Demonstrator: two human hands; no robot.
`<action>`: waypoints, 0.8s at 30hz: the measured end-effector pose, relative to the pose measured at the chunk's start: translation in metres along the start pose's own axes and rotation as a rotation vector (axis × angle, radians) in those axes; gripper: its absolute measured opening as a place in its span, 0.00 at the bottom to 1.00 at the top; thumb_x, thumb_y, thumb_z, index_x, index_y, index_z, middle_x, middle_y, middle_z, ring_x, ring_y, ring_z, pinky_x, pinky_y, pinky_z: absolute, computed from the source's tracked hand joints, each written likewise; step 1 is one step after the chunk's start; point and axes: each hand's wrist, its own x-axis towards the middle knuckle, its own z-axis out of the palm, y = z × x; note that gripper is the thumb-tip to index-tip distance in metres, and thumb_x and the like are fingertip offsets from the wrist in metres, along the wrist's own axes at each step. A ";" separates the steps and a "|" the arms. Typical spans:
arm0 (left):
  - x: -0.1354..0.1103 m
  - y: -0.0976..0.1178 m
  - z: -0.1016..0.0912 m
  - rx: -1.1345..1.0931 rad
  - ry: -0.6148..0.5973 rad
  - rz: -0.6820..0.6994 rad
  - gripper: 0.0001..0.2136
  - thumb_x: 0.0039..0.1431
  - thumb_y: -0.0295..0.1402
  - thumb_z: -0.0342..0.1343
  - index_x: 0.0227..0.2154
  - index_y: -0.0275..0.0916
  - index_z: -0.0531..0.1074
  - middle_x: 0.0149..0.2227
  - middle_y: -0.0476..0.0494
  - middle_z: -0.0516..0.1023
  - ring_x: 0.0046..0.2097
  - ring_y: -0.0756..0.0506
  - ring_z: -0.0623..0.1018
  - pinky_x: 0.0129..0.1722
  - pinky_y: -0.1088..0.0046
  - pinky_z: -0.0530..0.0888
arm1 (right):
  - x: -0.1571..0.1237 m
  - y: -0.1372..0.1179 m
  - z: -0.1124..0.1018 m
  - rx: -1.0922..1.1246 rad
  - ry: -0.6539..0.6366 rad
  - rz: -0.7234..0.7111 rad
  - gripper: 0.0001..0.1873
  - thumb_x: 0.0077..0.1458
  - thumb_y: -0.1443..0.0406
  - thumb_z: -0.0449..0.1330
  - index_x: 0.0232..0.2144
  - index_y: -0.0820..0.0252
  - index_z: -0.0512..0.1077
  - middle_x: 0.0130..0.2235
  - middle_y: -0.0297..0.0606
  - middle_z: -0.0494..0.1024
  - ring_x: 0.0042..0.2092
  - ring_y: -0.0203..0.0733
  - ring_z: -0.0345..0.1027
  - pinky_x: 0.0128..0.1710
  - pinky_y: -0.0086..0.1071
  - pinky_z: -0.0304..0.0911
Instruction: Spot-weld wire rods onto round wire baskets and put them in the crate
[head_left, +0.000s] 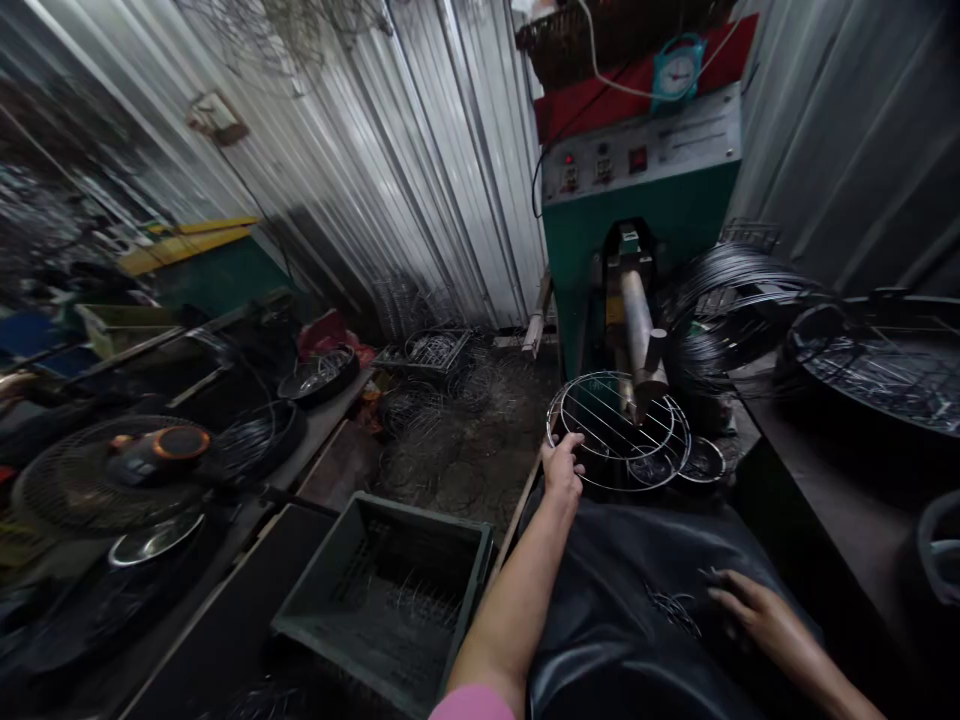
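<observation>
A round wire rack (596, 440), with concentric rings and straight cross wires, sits at the welding machine's electrode (636, 408). My left hand (564, 468) is closed on the rack's near left rim. Over the black sheet across my lap (600, 570) is my right hand (750, 605), its fingers drawn together. Something small and greyish shows at its fingertips, too dim to make out. Just left of that hand, a small pile of short wire pieces (675, 608) lies on the sheet.
A green crate (300, 615) with some wire parts stands at my left. Wire coils (735, 300) and a large round pan of wire pieces (885, 375) are on the right. The green machine (637, 200) stands ahead, and a fan (105, 475) is far left.
</observation>
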 end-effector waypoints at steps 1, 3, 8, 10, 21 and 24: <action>0.001 0.002 0.000 0.006 0.003 0.002 0.25 0.28 0.32 0.65 0.32 0.40 0.60 0.23 0.57 0.59 0.20 0.57 0.58 0.15 0.82 0.50 | 0.000 -0.004 -0.005 0.063 -0.005 0.064 0.18 0.41 0.46 0.52 0.30 0.46 0.70 0.16 0.36 0.69 0.18 0.51 0.67 0.16 0.41 0.62; 0.004 0.005 0.001 0.019 0.008 0.002 0.24 0.28 0.31 0.65 0.32 0.40 0.60 0.22 0.57 0.59 0.20 0.57 0.59 0.16 0.81 0.51 | -0.001 -0.012 -0.013 0.139 -0.018 0.168 0.18 0.38 0.45 0.54 0.28 0.45 0.69 0.14 0.34 0.67 0.16 0.48 0.63 0.14 0.39 0.59; 0.006 0.012 -0.003 0.073 -0.027 0.010 0.19 0.31 0.30 0.62 0.29 0.39 0.61 0.22 0.57 0.60 0.20 0.58 0.57 0.16 0.81 0.50 | -0.010 -0.032 -0.022 0.200 0.127 0.182 0.21 0.40 0.48 0.56 0.31 0.56 0.68 0.18 0.37 0.71 0.19 0.42 0.64 0.19 0.35 0.61; 0.007 0.012 -0.006 0.076 -0.037 0.017 0.19 0.31 0.31 0.62 0.27 0.39 0.60 0.21 0.58 0.59 0.19 0.58 0.57 0.16 0.81 0.50 | -0.012 -0.030 -0.021 0.159 0.236 0.121 0.21 0.42 0.49 0.56 0.33 0.58 0.68 0.21 0.37 0.73 0.22 0.42 0.66 0.23 0.35 0.64; 0.011 0.017 -0.002 0.025 -0.012 0.007 0.18 0.30 0.31 0.62 0.23 0.39 0.57 0.21 0.59 0.54 0.19 0.59 0.54 0.15 0.82 0.48 | 0.007 -0.062 -0.032 0.504 0.219 0.052 0.22 0.40 0.49 0.65 0.28 0.60 0.69 0.27 0.39 0.75 0.28 0.42 0.71 0.26 0.32 0.69; 0.014 0.017 0.000 0.018 -0.034 -0.011 0.18 0.30 0.31 0.62 0.22 0.38 0.57 0.20 0.59 0.54 0.18 0.60 0.53 0.15 0.83 0.46 | 0.025 -0.107 -0.035 0.721 0.217 -0.030 0.25 0.35 0.49 0.69 0.30 0.61 0.70 0.31 0.40 0.76 0.28 0.39 0.70 0.26 0.31 0.69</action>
